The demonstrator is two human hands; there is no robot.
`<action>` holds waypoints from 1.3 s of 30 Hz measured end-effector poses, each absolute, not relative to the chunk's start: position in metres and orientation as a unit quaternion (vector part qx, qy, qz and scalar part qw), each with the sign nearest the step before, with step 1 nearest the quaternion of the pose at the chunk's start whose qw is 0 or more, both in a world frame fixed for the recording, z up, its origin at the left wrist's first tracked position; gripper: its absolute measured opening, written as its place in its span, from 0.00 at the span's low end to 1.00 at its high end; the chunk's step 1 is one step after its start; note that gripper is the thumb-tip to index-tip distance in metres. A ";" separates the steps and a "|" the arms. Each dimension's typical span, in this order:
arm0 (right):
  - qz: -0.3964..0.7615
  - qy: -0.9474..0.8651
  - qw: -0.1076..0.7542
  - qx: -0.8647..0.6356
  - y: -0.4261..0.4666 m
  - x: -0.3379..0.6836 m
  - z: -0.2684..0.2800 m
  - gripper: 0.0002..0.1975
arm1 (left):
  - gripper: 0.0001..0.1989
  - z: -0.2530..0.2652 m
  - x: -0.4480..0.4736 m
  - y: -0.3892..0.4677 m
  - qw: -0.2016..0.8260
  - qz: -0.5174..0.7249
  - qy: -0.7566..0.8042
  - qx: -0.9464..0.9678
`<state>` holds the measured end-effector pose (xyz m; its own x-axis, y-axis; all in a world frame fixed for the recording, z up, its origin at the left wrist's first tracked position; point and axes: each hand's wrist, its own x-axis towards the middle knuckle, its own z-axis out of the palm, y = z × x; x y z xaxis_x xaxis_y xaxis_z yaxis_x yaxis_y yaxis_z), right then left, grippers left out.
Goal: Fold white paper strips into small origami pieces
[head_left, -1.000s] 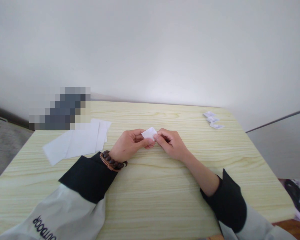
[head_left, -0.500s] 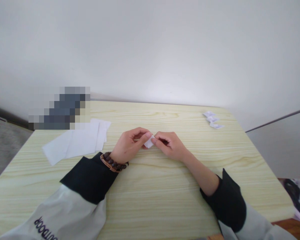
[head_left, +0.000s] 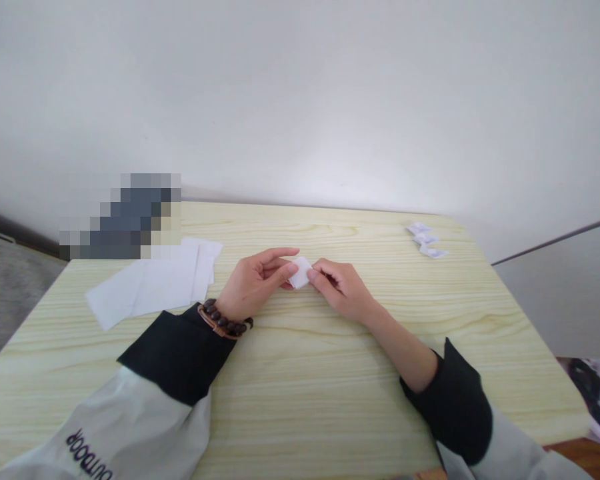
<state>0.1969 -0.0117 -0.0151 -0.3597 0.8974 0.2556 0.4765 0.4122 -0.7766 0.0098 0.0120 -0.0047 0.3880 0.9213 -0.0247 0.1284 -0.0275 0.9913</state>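
A small piece of folded white paper (head_left: 301, 273) is held between my two hands above the middle of the table. My left hand (head_left: 257, 280) pinches its left side with the thumb on top, while the index finger stretches out beyond its far edge. On the opposite side, my right hand (head_left: 341, 287) grips the right corner between thumb and curled fingers. The paper's underside and some fingertips are hidden.
Several white paper sheets (head_left: 167, 280) lie overlapping on the left of the wooden table (head_left: 320, 400). Three small folded paper pieces (head_left: 423, 239) rest at the far right. A dark pixelated object (head_left: 130, 217) stands at the far left, near the white wall (head_left: 300, 100).
My left hand has shifted slightly left and its index finger has straightened. More of the folded paper's face now shows between the hands. My right hand has barely moved.
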 end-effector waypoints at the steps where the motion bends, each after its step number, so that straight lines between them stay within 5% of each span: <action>1: 0.302 -0.763 0.352 -0.449 -0.011 0.197 -0.015 0.13 | 0.26 -0.005 0.010 0.012 0.570 0.350 0.421 0.613; 9: 0.280 -0.775 0.349 -0.447 -0.011 0.197 -0.016 0.13 | 0.17 -0.004 0.007 0.013 0.570 0.295 0.434 0.632; 39: 0.288 -0.771 0.349 -0.447 -0.012 0.198 -0.016 0.15 | 0.20 -0.005 0.010 0.011 0.569 0.294 0.422 0.642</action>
<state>0.1985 -0.0117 -0.0159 -0.3565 0.8911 0.2809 0.4883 0.4340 -0.7571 0.0100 0.0107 -0.0051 0.4717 0.8758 -0.1025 0.2066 0.0033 0.9784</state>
